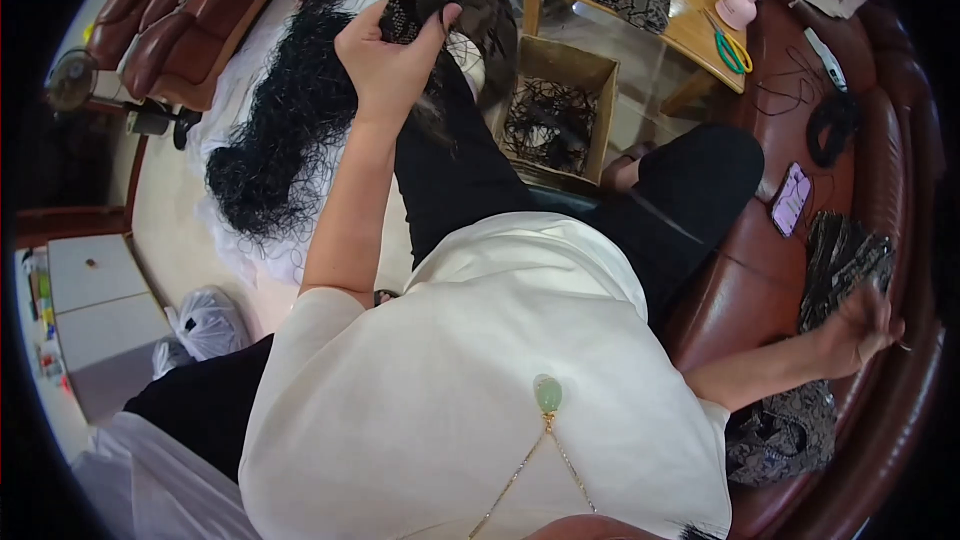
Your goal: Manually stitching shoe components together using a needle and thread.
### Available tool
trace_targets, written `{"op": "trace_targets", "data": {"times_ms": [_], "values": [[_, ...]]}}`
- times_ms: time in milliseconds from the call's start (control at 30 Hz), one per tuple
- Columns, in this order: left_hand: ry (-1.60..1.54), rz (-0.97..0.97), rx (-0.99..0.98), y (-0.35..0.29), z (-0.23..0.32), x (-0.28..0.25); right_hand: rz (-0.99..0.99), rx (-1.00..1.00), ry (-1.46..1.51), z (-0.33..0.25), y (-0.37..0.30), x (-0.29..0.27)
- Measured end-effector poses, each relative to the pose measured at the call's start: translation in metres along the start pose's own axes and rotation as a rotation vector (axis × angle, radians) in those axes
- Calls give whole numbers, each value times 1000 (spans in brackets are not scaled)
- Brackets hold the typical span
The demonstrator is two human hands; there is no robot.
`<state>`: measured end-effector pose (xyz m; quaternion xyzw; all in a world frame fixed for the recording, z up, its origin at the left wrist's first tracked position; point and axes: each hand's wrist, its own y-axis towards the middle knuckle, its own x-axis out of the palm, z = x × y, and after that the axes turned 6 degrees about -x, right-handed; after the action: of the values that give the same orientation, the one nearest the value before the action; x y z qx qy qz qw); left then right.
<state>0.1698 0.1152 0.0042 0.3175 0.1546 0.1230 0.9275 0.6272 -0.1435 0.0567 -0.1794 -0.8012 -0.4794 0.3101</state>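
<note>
At the upper centre of the frame, the left hand [385,65] pinches a dark mesh [470,0], thumb bent over its near face and the other fingers mostly hidden behind it. The mesh hangs spread above the person's knee, just left of a box [608,90] with tangled black strands [550,125] inside.

The right hand [860,330] is at the right edge, well apart from the mesh, over the sofa [730,280]. Its fingers are partly bent and blurred; whether they grip anything, I cannot tell. A black bundle [835,240] lies nearest to it, and a patterned cloth [785,440] lies below the forearm.

Farther up the sofa are a phone [791,200] and a black coil [830,128]. On the table [690,43] at the upper right lie scissors [733,52], beside a pink bottle [740,6]. A large black heap [290,130] lies on white sheeting [232,255] at the upper left.
</note>
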Motion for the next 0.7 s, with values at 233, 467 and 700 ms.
{"op": "trace_targets", "data": {"times_ms": [233, 467, 700], "values": [[442, 438, 501, 31, 0, -47, 61, 219, 438, -34, -3, -35], [657, 576, 516, 34, 20, -95, 220, 95, -651, 15, -17, -54], [599, 633, 783, 34, 32, -105, 228, 200, -1603, 103, -46, -56]]}}
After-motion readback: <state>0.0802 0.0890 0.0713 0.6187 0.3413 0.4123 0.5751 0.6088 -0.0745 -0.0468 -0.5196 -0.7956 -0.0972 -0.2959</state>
